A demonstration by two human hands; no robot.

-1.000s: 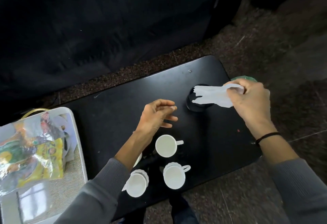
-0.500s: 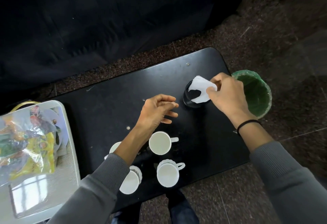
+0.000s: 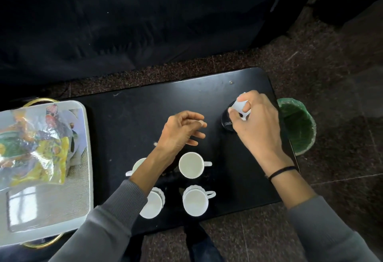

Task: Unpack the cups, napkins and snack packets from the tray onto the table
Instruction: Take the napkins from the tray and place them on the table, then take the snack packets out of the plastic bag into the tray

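My right hand (image 3: 256, 126) has its fingers (image 3: 234, 114) pinched on a crumpled white napkin (image 3: 240, 107), pressing it into the black holder (image 3: 227, 122) at the worktop's (image 3: 145, 104) right end, prob so it stays put. Left hand (image 3: 179, 132) hangs loose & empty over the worktop. Four white cups (image 3: 191, 164) are grouped near me; snack packets (image 3: 35, 143) remain in the tray (image 3: 88, 158), w/ more napkins likely under them.

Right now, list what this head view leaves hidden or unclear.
- Black holder: mostly hidden under the right hand.
- Napkin: crumpled in that hand's grip, shape unclear.
- Two left cups: partly hidden by the left forearm.
- Snack packets on the tray: blurred by glare, labels unreadable.
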